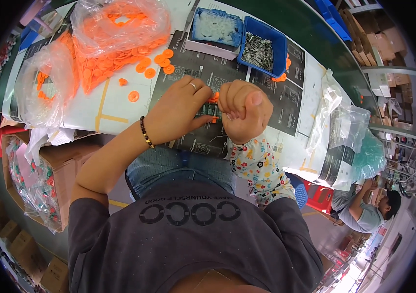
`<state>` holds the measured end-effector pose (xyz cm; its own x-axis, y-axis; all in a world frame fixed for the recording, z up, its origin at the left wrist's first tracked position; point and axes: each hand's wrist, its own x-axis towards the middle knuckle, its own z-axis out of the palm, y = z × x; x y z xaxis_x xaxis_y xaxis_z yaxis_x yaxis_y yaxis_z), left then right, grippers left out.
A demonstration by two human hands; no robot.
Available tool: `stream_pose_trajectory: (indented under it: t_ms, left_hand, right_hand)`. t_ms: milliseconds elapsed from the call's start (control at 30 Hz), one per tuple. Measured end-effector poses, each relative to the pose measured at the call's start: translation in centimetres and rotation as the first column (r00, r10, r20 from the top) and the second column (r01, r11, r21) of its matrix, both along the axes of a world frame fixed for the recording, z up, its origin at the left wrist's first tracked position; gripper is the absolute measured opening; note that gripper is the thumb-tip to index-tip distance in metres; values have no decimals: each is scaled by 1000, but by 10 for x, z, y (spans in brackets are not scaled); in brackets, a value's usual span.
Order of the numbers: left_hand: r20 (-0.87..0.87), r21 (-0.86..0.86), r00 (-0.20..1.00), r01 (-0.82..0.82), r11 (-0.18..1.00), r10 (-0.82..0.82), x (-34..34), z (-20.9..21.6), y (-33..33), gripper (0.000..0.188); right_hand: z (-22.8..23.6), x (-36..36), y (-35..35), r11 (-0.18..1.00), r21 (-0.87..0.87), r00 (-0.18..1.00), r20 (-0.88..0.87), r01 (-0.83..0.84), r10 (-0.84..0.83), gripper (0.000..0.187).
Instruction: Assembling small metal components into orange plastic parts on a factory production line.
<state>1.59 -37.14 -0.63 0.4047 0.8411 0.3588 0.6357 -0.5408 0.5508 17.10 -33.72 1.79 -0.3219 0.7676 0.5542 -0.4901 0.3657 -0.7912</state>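
Over the dark printed sheets [166, 90] on the table, my two hands meet at a small dark green and orange part [213, 112]. My left hand [181, 110], with a beaded bracelet at the wrist and a ring, pinches the part from the left between thumb and fingers. Close against its other side is my right hand [247, 110], curled into a fist with a floral sleeve below. What the right fingers hold is hidden. Loose orange discs [149, 73] lie beyond my left hand, and another disc [133, 96] lies further left.
Clear bags of orange discs [100, 66] spread across the far left. At the back stand a blue tray [217, 43] of small translucent pieces and a blue bin [281, 53] of metal pins. Plastic bags [348, 127] lie right. A cardboard box [71, 171] stands lower left; a co-worker [369, 215] sits right.
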Motion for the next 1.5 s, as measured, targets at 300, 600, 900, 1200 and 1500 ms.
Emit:
stream_pose_trajectory:
  t_ms: [300, 600, 900, 1200, 1500]
  left_hand:
    - [11, 14, 1000, -7, 1000, 7, 5, -2, -3, 42]
    - [-10, 11, 1000, 15, 1000, -15, 0, -2, -3, 42]
    - [-20, -74, 997, 76, 994, -78, -1, 17, 1, 57]
    - [-43, 314, 997, -41, 949, 57, -16, 105, 102, 61]
    - [-455, 314, 856, -105, 944, 246, -1, 57, 328, 52]
  right_hand:
    - [-2, 5, 0, 1000, 14, 999, -33, 24, -23, 48]
    - [-6, -3, 5, 984, 176, 994, 103, -40, 22, 45]
    - [3, 14, 18, 993, -21, 993, -17, 119, -119, 40]
    - [-1, 106, 55, 764, 299, 771, 123, 571, -625, 33]
    - [8, 101, 46, 589, 778, 670, 318, 220, -670, 31]
